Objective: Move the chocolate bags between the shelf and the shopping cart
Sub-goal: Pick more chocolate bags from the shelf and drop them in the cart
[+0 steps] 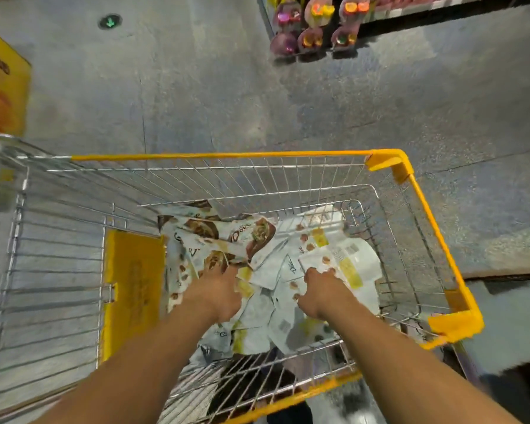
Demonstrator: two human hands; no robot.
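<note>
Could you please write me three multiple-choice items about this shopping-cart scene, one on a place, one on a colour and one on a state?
1. Where do the chocolate bags lie?
A. On the floor beside the cart
B. Inside the shopping cart's basket
C. On the yellow flap at the cart's left

2. What colour is the trim along the cart's rim?
A. Yellow
B. Red
C. Blue

3. What are the two hands doing?
A. Both rest on the cart's rim
B. One hand lifts a bag high above the cart
C. Both reach down into the pile of bags

Answers:
1 B: the bags are heaped within the wire walls.
2 A: the rim's bars and corner guards are yellow.
3 C: the left hand and the right hand are both down among the bags, fingers on them.
</note>
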